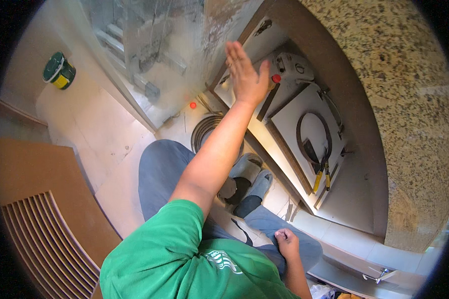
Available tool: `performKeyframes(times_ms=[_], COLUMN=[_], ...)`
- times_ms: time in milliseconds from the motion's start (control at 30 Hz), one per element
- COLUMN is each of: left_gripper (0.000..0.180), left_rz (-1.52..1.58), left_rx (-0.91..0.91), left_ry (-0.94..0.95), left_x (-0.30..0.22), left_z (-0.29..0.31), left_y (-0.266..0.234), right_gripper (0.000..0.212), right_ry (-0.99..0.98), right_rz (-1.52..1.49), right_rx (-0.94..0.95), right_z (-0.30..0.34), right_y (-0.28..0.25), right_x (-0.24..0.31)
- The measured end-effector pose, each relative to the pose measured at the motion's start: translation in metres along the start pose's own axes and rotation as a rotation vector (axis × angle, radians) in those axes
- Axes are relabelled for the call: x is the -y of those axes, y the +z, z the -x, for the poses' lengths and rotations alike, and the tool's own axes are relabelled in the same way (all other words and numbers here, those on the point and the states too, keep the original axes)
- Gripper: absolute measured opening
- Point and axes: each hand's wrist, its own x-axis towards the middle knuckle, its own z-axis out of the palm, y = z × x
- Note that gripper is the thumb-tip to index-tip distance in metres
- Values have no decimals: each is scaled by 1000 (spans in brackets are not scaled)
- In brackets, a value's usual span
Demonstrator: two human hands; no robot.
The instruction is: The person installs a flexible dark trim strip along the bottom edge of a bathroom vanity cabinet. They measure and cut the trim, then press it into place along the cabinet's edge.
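My left hand [248,82] is stretched out ahead at the end of my bare forearm, its fingers straight and the thumb apart, holding nothing. It hovers near the opening of a low cabinet [354,194], close to a small round red piece [276,78]. My right hand [288,242] rests on my right knee with the fingers curled in; whether anything is inside them is hidden. Within the cabinet, pliers with yellow handles [321,178] lie on a white board [289,112], beside a dark looped band [299,134].
Overhead at right runs a speckled granite countertop [409,99]. A dark coiled hose or cable [199,132] lies near my slippered feet. Clear plastic sheeting [154,50] hangs ahead. At left are a green bucket [55,67] and a slatted wooden panel [47,239]. A metal tap [381,274] is at lower right.
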Motion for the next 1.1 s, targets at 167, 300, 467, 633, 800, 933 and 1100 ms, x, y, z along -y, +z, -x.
performKeyframes(times_ms=[167, 300, 467, 633, 800, 933, 1100], left_gripper=[93, 85, 68, 45, 17, 13, 31], left_rz=[28, 78, 58, 36, 216, 492, 660], left_rx=[59, 128, 217, 449, 211, 286, 289], left_ry=[-140, -221, -89, -804, -1303, -1344, -1253], left_x=[23, 27, 68, 148, 203, 226, 223], left_z=[12, 3, -6, 44, 89, 80, 66], left_y=[-7, -18, -35, -46, -37, -21, -8], right_gripper=[19, 18, 17, 21, 31, 21, 44], right_ry=[14, -70, -74, -40, 125, 74, -110], right_rz=[-45, -36, -55, 17, -67, -89, -8], right_rx=[48, 56, 51, 9, -17, 26, 135], right_z=[-1, -3, -4, -7, -11, -11, -13], right_y=[9, 18, 17, 23, 19, 23, 30], right_x=[-5, -10, -20, -27, -41, -53, -51])
